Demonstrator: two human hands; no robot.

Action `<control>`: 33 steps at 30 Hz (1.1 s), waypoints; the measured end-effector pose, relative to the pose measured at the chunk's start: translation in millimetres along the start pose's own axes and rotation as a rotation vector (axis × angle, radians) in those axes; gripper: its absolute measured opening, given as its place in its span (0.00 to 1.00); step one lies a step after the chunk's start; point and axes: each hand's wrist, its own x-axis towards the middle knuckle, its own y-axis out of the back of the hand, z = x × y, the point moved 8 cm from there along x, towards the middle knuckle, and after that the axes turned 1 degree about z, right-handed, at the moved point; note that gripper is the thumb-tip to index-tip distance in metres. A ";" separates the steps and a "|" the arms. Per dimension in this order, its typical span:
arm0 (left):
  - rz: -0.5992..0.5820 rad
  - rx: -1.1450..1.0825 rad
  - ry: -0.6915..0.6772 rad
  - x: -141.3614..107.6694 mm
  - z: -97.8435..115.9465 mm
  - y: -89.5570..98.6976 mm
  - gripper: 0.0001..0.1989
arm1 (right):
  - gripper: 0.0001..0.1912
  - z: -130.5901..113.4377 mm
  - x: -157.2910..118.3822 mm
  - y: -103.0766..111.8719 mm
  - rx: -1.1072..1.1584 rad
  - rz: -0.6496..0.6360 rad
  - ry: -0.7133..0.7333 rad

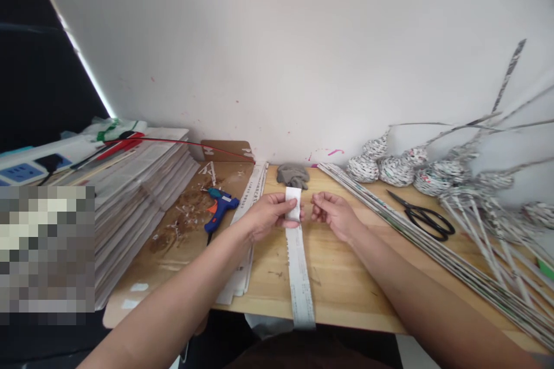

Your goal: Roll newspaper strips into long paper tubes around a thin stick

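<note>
A long strip of newspaper [300, 282] runs along the wooden table toward me and hangs over its front edge. My left hand [277, 210] is closed on the strip's far end, thumb on top, where the paper looks plain white. Just to the right, my right hand [332, 212] is raised with thumb and fingers pinched together. Whatever that pinch holds, if anything, is too small to make out. Behind the strip's end lies a crumpled grey cloth [292, 175].
At left are a blue glue gun [220, 210] on stained cardboard [173, 248], a newspaper stack [147, 196] and a power strip [26, 172]. At right lie rolled paper sticks [415, 236], black scissors [426, 220] and several woven paper gourds [396, 170] against the wall.
</note>
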 end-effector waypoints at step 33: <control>-0.130 -0.063 -0.014 17.2 -26.8 17.1 0.19 | 0.26 -40.9 75.7 -24.9 -0.940 0.299 0.451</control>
